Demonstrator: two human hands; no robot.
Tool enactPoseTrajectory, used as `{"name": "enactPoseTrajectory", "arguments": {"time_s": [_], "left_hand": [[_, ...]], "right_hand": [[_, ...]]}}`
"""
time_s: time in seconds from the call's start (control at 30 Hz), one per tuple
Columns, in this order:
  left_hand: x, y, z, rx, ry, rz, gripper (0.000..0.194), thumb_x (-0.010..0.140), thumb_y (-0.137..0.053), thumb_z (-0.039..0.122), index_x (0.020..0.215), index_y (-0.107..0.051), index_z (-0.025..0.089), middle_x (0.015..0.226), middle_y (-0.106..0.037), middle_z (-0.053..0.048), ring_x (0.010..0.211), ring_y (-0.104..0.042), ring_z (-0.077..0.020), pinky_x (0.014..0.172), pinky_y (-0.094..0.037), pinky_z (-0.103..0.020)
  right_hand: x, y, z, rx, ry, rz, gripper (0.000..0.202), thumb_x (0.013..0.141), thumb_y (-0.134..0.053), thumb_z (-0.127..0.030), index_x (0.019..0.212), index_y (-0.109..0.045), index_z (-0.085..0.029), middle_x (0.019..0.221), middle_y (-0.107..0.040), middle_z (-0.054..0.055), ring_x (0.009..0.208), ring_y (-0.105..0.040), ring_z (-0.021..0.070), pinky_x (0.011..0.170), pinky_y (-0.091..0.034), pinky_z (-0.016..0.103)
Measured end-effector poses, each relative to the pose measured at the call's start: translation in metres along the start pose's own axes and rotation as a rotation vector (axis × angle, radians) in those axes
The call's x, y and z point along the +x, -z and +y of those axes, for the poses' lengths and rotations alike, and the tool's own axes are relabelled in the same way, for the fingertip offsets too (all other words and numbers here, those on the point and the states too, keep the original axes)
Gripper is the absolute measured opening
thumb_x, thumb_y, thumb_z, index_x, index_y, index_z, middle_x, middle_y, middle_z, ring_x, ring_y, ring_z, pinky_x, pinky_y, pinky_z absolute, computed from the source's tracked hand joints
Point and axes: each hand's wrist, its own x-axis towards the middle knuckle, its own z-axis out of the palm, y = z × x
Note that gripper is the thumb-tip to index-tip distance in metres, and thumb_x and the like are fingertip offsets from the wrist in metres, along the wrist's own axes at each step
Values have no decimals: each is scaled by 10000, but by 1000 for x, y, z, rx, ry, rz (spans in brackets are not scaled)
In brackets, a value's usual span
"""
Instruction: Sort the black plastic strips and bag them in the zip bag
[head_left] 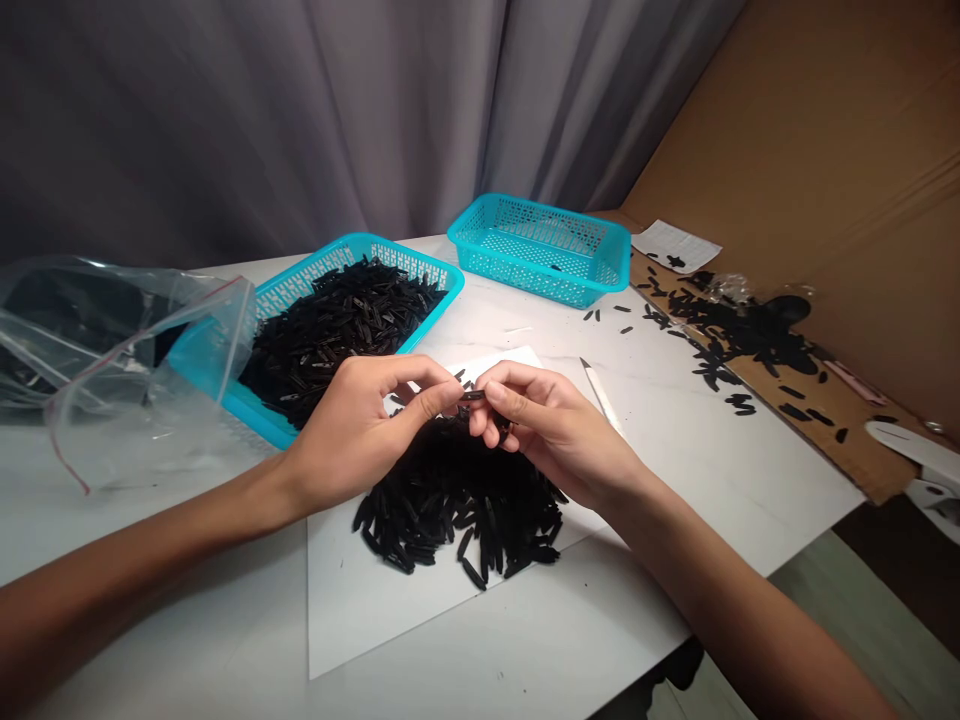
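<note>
Head view: left hand [367, 425] and right hand [562, 420] pinch one black strip [472, 396], fingertips [496, 392] nearly closed; beneath them a heap [450, 485] still lies loose.

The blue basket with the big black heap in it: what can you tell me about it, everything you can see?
The basket is bright blue and looks like plastic, with a plain rim and walls pierced by many small slots. It stands upright on the white table, set at a slant, in front of the curtain. Slim black pieces are heaped inside, hiding most of the base. A clear bag overlaps its left end, and the left hand blocks part of its near edge from view.
</note>
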Motion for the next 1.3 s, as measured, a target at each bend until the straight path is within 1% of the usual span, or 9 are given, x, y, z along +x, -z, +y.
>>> {"name": "enactPoseTrajectory", "arguments": {"time_s": [0.07, 0.13, 0.23, 0.37, 0.5, 0.63, 0.77, 1.0, 1.3], "left_hand": [[3, 7, -3, 100, -22, 55, 251, 971, -592, 353, 805, -734, 230, 799, -760, 25, 749, -690, -154, 641, -509, -255], [8, 18, -7, 306, -62, 221, 213, 967, -594, 371, 870, -747, 259, 862, -766, 26, 777, -687, -160, 692, -530, -284], [13, 29, -11, 522, -107, 413, 234, 971, -588, 378, 1136, -733, 301, 1059, -759, 30, 917, -691, -175, 843, -554, -308], [8, 16, -6, 211, -99, 163, 314, 895, -710, 369, 1176, -718, 228, 1044, -774, -1, 855, -722, -158, 771, -588, -260], [0, -5, 3, -232, 77, -39, 285, 870, -748, 305, 1136, -721, 207, 951, -803, -33, 859, -767, -184, 788, -626, -265], [1, -6, 4, -395, 210, -20, 291, 828, -785, 259, 1102, -718, 187, 849, -806, -34, 821, -780, -189, 772, -639, -257], [4, -1, 1, -403, 207, 59, 194, 772, -840, 262, 925, -763, 172, 849, -806, -44, 801, -782, -197, 744, -650, -251], [3, -1, 1, -279, 107, 116, 139, 755, -851, 231, 855, -769, 180, 794, -789, -6, 726, -751, -145, 693, -624, -196], [-1, -1, -2, 18, -134, 246, 69, 827, -802, 273, 888, -784, 246, 843, -794, 10, 732, -731, -160, 699, -589, -264]], "right_hand": [[0, -1, 0, 10, -4, 12, 210, 917, -722, -366, 832, -684, -178, 781, -680, 15, 666, -573, 95, 575, -407, 219], [0, -2, 0, 25, 1, 42, 159, 924, -710, -319, 859, -695, -174, 811, -696, 24, 690, -586, 97, 597, -421, 218], [0, -2, -2, 75, 18, 83, 94, 862, -753, -203, 934, -697, -181, 888, -719, 35, 771, -620, 113, 684, -467, 230], [0, -2, -3, 138, 35, 70, 203, 788, -767, -95, 941, -681, -196, 938, -711, 27, 832, -633, 124, 743, -492, 241], [0, -3, -1, 147, 84, 73, 206, 788, -764, -91, 918, -662, -214, 906, -696, 6, 798, -625, 118, 731, -493, 241], [0, -4, 1, 120, 145, 104, 171, 799, -779, -123, 888, -665, -215, 943, -695, 12, 859, -641, 129, 789, -506, 254], [0, -3, 1, 43, 98, 165, 143, 807, -806, -227, 900, -699, -212, 969, -699, 26, 881, -637, 148, 851, -497, 293], [3, 0, 1, -102, 74, 122, 169, 818, -812, -319, 756, -724, -189, 733, -636, 3, 723, -536, 139, 726, -426, 286], [1, 3, -1, 37, -27, 53, 130, 849, -775, -298, 803, -740, -181, 771, -625, 8, 708, -520, 122, 688, -420, 263]]}}
